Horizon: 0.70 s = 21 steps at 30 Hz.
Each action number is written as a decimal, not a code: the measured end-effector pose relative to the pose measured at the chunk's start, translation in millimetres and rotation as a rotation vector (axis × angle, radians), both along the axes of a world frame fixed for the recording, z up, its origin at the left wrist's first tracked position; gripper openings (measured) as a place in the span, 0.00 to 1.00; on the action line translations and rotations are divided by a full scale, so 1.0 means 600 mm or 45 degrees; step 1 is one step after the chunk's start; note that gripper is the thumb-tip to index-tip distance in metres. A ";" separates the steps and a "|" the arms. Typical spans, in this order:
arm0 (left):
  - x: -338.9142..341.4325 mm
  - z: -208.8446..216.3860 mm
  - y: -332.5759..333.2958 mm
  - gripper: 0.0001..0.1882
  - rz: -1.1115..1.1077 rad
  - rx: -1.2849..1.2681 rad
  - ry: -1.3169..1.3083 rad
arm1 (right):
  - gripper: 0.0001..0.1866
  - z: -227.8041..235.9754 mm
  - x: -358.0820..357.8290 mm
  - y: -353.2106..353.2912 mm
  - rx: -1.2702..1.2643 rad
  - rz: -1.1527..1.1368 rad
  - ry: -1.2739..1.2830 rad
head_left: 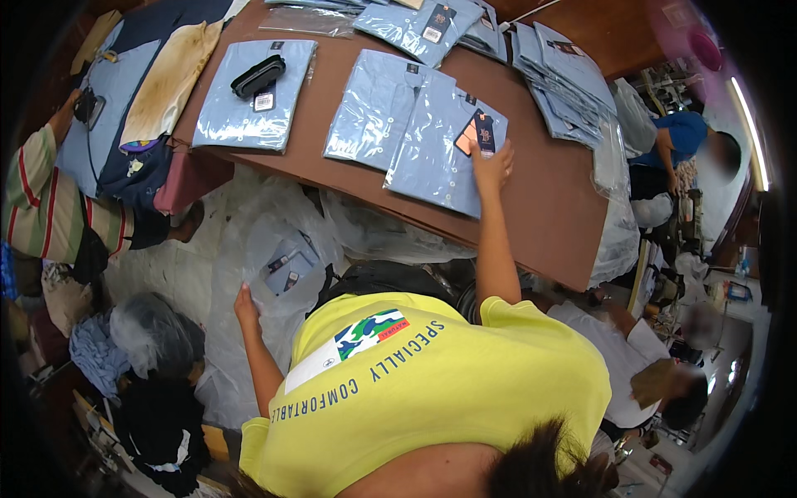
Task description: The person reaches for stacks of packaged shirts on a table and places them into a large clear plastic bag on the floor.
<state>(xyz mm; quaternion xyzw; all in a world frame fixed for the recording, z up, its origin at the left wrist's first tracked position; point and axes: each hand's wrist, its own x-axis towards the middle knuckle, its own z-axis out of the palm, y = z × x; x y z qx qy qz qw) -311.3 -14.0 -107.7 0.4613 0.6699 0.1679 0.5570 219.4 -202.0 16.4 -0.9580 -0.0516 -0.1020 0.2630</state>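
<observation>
At the brown table's near side, my right hand (491, 168) is closed on the right edge of a folded light-blue shirt (433, 149) in clear plastic, its thumb by the dark and orange hang tag (481, 134). That shirt partly overlaps another packed blue shirt (365, 108). Lower down on the left, my left hand (246, 305) grips the edge of a large clear plastic bag (224, 349). Inside the bag's mouth lie packed blue shirts (290, 264) with dark tags. The fingertips of my left hand are partly hidden by the plastic.
On the brown table (540, 224), a black case (258, 76) rests on another packed shirt. Stacks of packed shirts (564, 83) stand at the far right. At left, a person in a striped shirt (58, 207) works with an iron (87, 106). Other people sit at right.
</observation>
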 end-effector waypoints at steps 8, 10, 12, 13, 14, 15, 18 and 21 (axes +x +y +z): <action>-0.001 -0.018 0.014 0.24 -0.045 0.084 -0.016 | 0.56 -0.016 0.040 0.065 0.771 0.059 0.541; 0.010 0.008 0.015 0.24 -0.057 0.038 0.017 | 0.49 -0.013 0.050 0.105 0.905 0.137 0.786; -0.009 -0.022 0.017 0.23 -0.035 0.093 -0.006 | 0.40 0.012 0.032 0.145 0.943 0.235 0.988; -0.019 -0.035 0.016 0.23 -0.023 0.120 -0.015 | 0.34 0.042 0.014 0.171 0.916 0.289 1.056; -0.015 -0.031 0.015 0.23 -0.018 0.096 -0.009 | 0.29 0.056 0.003 0.184 0.886 0.335 1.114; -0.002 -0.012 0.015 0.23 -0.018 0.072 -0.006 | 0.26 0.049 0.005 0.190 0.980 0.317 1.193; 0.004 -0.003 0.013 0.23 0.003 0.052 0.007 | 0.16 0.005 0.034 0.232 1.253 0.285 1.395; -0.016 -0.037 0.009 0.23 0.025 0.152 0.006 | 0.16 0.000 0.029 0.257 1.254 0.392 1.454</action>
